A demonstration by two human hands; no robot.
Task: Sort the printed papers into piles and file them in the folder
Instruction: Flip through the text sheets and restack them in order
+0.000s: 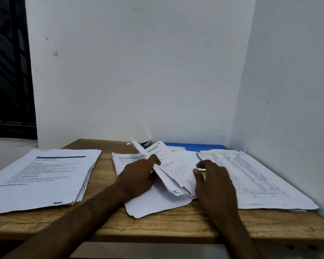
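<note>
A bundle of printed sheets [168, 165] is lifted and tilted over the middle pile [153, 202]; my left hand [138, 176] grips its left edge with the thumb on top. My right hand [213, 182] rests beside it, fingers loosely curled, fingertips touching the sheets under the bundle. A thick pile of text pages [43, 176] lies at the left. A pile of table printouts [254, 176] lies at the right. The blue folder [200, 146] lies at the back, mostly covered by papers.
The wooden table [157, 227] stands in a corner of white walls, at the back and on the right. A dark stapler-like object [146, 143] lies behind the lifted bundle. A dark window is at the far left.
</note>
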